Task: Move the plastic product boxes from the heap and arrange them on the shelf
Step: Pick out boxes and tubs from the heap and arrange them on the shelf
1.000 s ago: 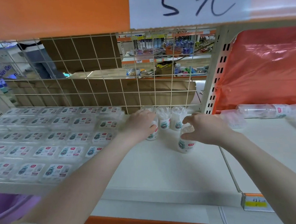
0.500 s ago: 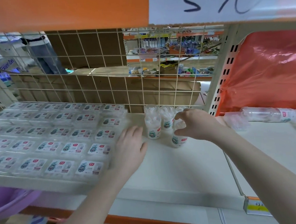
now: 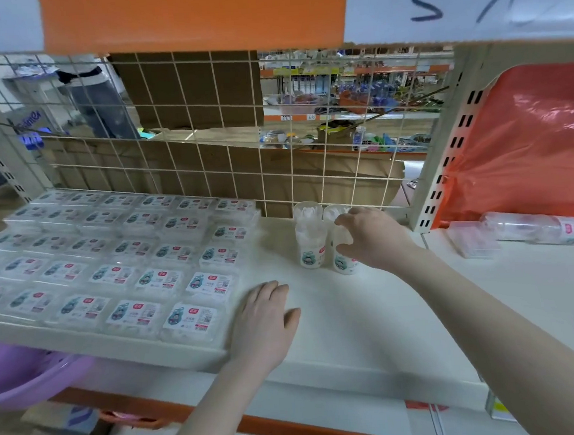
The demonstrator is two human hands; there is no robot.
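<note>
Several flat clear plastic boxes (image 3: pixel 122 259) with printed labels lie in neat rows on the left part of the white shelf (image 3: pixel 371 320). Several round clear tubs stand near the wire back; one tub (image 3: pixel 309 246) stands free at their left. My right hand (image 3: pixel 370 238) is curled around the front tub (image 3: pixel 345 264), which stands on the shelf. My left hand (image 3: pixel 265 317) rests flat and empty on the shelf, just right of the nearest flat box (image 3: pixel 192 320).
A wire grid (image 3: pixel 240 146) backs the shelf and a slotted upright (image 3: pixel 444 158) bounds it at right. Beyond the upright lie more clear tubs (image 3: pixel 534 229), a clear box (image 3: pixel 472 238) and a red plastic bag (image 3: pixel 525 146). A purple basin (image 3: pixel 25 375) sits below left.
My left hand has let go of a round tub and drawn back toward the shelf's front edge. My right hand has pushed its tub back beside the others.
</note>
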